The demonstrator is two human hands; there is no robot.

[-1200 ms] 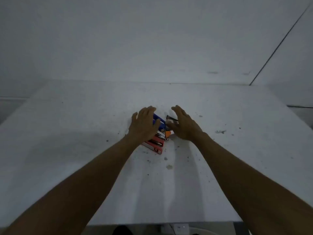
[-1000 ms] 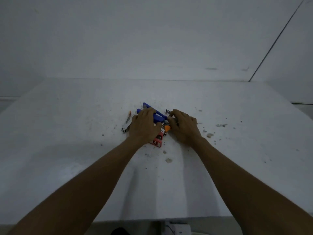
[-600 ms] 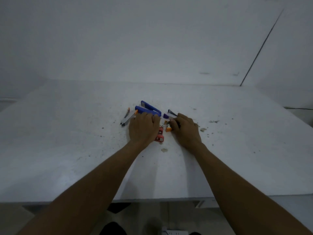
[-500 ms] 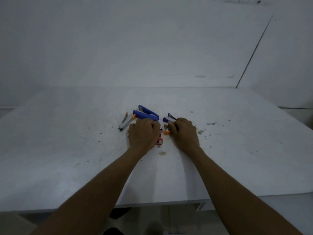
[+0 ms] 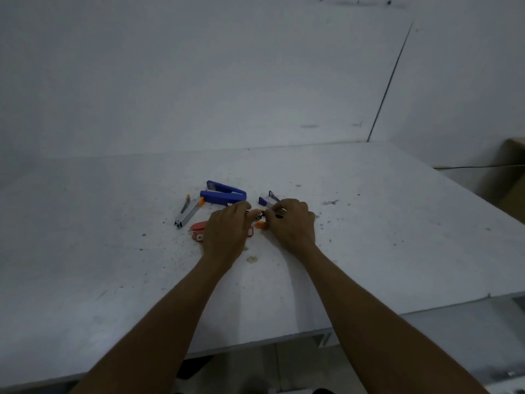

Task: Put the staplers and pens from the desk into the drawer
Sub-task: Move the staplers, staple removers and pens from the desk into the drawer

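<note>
A blue stapler [image 5: 224, 193] lies open on the white desk [image 5: 369, 237], its silver staple tray [image 5: 187, 213] with orange tips sticking out to the left. My left hand [image 5: 227, 231] covers most of a red stapler [image 5: 198, 230]. My right hand [image 5: 292, 223] sits beside it, just in front of a small purple stapler [image 5: 268, 199]. Both hands' fingertips meet over small dark and orange items [image 5: 260, 218], apparently pens. What exactly each hand grips is hidden. No drawer shows.
The desk's front edge [image 5: 284, 336] runs near my forearms, with dark floor below. A wall stands behind the desk. A brown box [image 5: 508, 177] sits off the desk's right side. Specks and stains dot the desktop.
My hands drew back slightly toward me and curled onto the pile. The blue stapler, its tray and the red stapler's left end have come into sight. The camera view tilted up.
</note>
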